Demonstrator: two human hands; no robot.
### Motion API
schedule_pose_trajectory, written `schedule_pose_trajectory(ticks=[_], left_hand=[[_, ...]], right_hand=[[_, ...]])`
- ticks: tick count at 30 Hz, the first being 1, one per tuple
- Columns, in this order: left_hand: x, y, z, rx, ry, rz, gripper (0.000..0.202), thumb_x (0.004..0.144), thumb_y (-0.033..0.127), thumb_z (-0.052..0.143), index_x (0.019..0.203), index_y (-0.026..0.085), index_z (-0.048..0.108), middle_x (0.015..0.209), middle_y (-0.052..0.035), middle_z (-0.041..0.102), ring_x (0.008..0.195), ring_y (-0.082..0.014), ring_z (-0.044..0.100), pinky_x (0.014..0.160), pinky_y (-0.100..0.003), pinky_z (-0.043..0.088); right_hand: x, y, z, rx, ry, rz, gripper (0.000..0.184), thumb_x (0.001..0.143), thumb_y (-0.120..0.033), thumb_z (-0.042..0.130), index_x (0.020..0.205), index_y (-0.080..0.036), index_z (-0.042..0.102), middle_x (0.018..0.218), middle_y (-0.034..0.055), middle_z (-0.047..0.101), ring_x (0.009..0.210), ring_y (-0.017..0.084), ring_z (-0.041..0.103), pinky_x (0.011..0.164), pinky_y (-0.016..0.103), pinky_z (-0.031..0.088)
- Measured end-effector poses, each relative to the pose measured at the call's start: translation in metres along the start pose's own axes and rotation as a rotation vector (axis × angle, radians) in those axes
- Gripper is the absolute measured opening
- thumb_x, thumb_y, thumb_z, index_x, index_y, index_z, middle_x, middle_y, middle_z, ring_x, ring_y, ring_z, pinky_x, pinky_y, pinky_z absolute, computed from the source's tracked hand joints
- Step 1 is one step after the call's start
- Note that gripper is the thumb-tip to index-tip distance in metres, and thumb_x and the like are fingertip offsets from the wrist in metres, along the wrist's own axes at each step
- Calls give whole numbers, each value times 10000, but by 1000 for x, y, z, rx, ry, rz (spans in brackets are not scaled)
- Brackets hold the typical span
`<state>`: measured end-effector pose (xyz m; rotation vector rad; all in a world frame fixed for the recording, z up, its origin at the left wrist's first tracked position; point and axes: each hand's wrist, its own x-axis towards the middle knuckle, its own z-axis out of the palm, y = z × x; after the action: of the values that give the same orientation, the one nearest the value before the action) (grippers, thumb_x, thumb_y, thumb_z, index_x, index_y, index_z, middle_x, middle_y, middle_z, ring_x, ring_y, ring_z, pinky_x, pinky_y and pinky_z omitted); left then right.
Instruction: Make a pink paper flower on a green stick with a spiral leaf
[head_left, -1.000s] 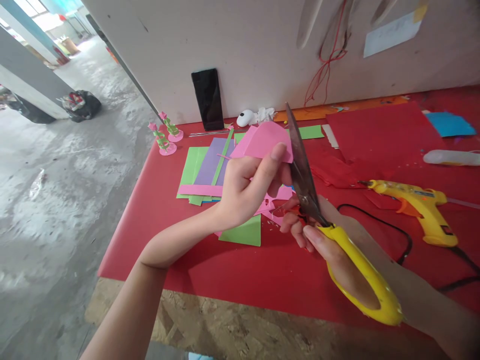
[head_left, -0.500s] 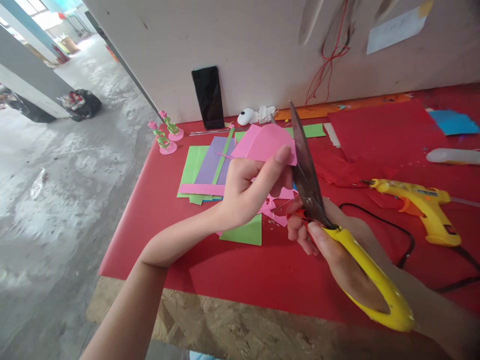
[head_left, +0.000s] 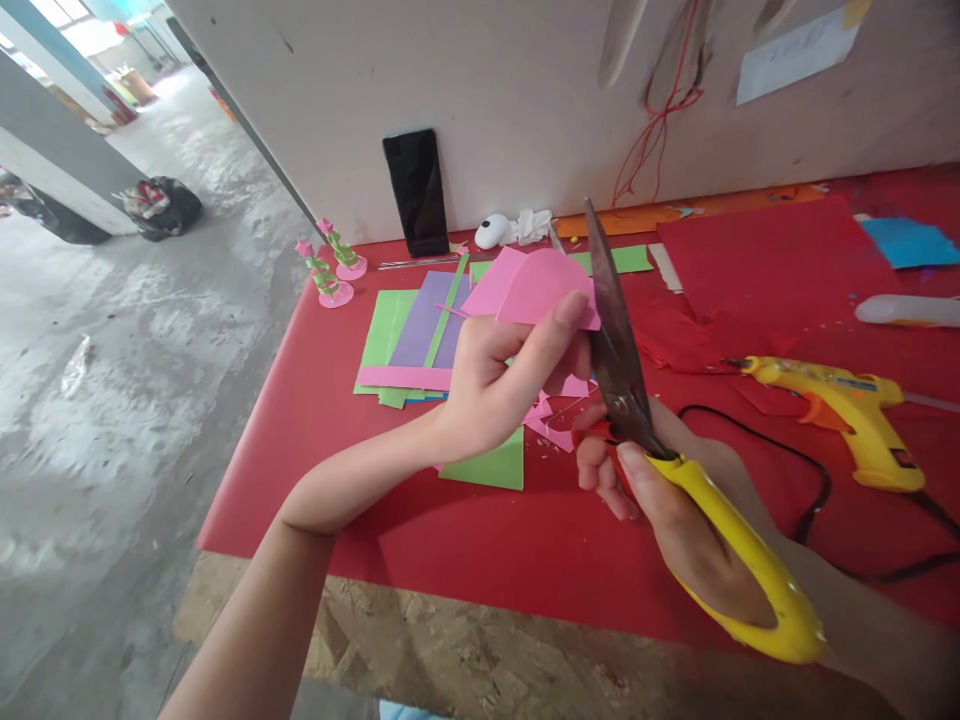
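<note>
My left hand (head_left: 499,385) pinches a piece of pink paper (head_left: 536,285) and holds it up above the red table (head_left: 480,540). My right hand (head_left: 660,490) grips the yellow handles of large scissors (head_left: 622,370). Their dark blades stand upright against the right edge of the pink paper. Pink scraps (head_left: 551,425) lie on the table below both hands.
Green, purple and pink sheets (head_left: 416,335) lie stacked behind my left hand, a green square (head_left: 491,465) in front. A yellow glue gun (head_left: 844,405) with a black cord lies at the right. Two small paper flowers (head_left: 330,270), a black phone (head_left: 416,190) and red paper (head_left: 765,265) stand further back.
The scissors and my right hand have shifted slightly right and down. The pink paper has turned a little in my left hand, its top now more rounded.
</note>
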<state>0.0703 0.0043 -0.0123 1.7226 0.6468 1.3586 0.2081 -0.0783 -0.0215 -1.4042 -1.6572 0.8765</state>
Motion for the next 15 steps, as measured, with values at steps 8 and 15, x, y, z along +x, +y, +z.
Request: schedule_pose_trajectory(ticks=[8, 15], left_hand=[[0, 0, 1, -49, -5, 92, 524, 936, 420, 495, 482, 169, 570, 394, 35, 507, 374, -30, 467, 371, -187, 368], [-1, 1, 1, -52, -26, 45, 533, 963, 387, 445, 490, 170, 557, 410, 42, 511, 401, -29, 488, 417, -175, 402]], right_hand=[[-3, 3, 0, -5, 3, -40, 159, 903, -342, 353, 857, -260, 480, 548, -45, 535, 340, 125, 450, 323, 253, 379], [-4, 18, 3, -12, -9, -69, 230, 919, -379, 295, 864, -266, 487, 514, -40, 505, 312, 131, 425, 305, 259, 334]])
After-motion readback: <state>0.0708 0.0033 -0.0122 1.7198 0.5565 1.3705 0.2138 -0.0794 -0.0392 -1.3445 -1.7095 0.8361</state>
